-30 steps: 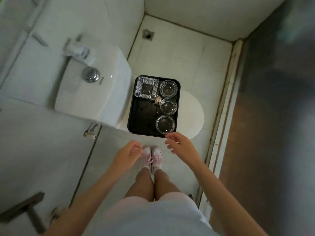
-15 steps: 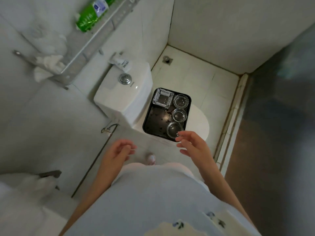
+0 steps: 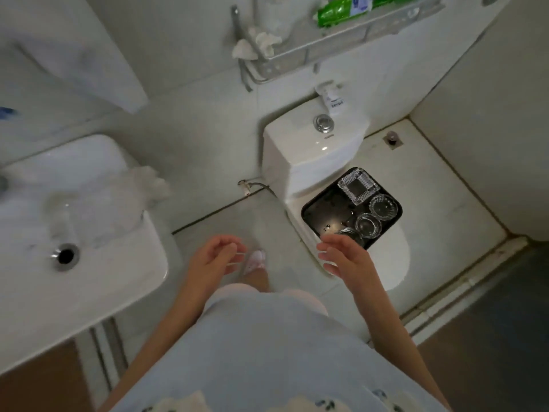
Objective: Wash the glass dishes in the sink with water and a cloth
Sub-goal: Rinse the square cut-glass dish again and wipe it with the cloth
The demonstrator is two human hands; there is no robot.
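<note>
Head view shows you standing between the white sink [image 3: 89, 257] on your left and the toilet [image 3: 315, 156] on your right. Your left hand [image 3: 212, 257] hangs over the floor with its fingers [image 3: 231, 251] loosely curled and grasping nothing. Your right hand [image 3: 346, 257] hovers at the near edge of the black tray [image 3: 318, 212], fingers spread and released, also empty; from this angle you cannot tell whether it touches the tray.

That tray lies on the closed toilet lid [image 3: 398, 263], its long axis running from the cistern toward you. On it, the square glass dish [image 3: 358, 187] sits at the far end, turned slightly askew to the tray's sides. Down the tray's right side runs a row of round glass dishes: a fluted one [image 3: 383, 207] farthest, a smaller one [image 3: 368, 226] just beside it, and a third [image 3: 349, 233] partly hidden behind your right hand. All sit mouth-up.

A crumpled white cloth [image 3: 148, 182] rests on the sink's far right corner, well apart from the tray. The sink basin is blurred, with its drain [image 3: 64, 256] open. On the wall shelf [image 3: 312, 46] above the toilet lies a green bottle [image 3: 341, 10].
</note>
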